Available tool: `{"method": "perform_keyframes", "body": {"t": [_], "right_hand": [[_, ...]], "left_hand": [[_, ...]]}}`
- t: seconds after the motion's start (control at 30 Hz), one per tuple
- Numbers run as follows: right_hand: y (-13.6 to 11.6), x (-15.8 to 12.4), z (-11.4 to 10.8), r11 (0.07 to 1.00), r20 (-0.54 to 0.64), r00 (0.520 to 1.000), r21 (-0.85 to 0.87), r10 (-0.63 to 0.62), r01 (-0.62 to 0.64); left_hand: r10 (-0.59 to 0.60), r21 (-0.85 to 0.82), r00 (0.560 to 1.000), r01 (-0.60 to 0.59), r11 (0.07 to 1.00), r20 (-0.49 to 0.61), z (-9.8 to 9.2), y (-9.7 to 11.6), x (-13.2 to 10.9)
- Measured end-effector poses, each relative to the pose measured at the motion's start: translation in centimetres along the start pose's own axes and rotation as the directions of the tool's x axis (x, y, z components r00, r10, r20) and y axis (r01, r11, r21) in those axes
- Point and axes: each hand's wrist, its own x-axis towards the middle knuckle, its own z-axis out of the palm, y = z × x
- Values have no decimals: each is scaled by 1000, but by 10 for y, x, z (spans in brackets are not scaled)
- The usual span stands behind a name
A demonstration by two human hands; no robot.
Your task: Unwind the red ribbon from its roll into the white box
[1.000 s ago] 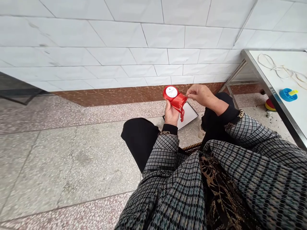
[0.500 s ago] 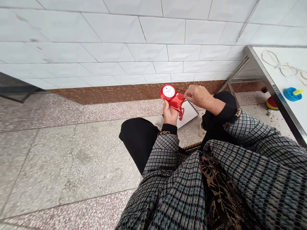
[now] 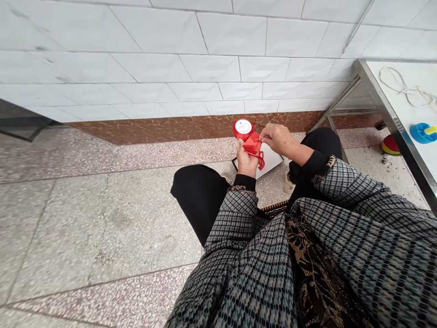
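My left hand point(image 3: 246, 160) is closed around a folded length of red satin ribbon point(image 3: 252, 145). The ribbon's round spool point(image 3: 243, 127), with a white printed label on its face, sits just above my left fingertips. A thin strip of red ribbon point(image 3: 261, 161) dangles in loops beside that palm. My right hand point(image 3: 279, 138) pinches a thin, pale, needle-like piece point(image 3: 257, 140) at the right edge of the ribbon. Its exact kind is too small to tell.
On the floor below my hands lies a white panel with a dark edge point(image 3: 271, 160). To the right, a metal-edged table point(image 3: 406, 136) bears a white cord point(image 3: 392, 82) and a blue and yellow plastic piece point(image 3: 423, 133). Beneath it sits a red and yellow object point(image 3: 391, 146). A tiled wall point(image 3: 211, 73) stands ahead.
The spool tilts a little away and sits slightly further right in view. My right fingertips have moved closer against the ribbon. The whole view has shifted slightly.
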Motion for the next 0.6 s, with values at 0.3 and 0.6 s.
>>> {"method": "perform_keyframes", "body": {"t": [0.3,0.6], "right_hand": [[23,4,5,961,-64,998,278,8,10],[26,3,20,658,72,993,743,95,-117]], "left_hand": [[-93,11,995,93,996,-22,10,1,-13],[-103,55,995,102,993,12,5,-1,-10]]}}
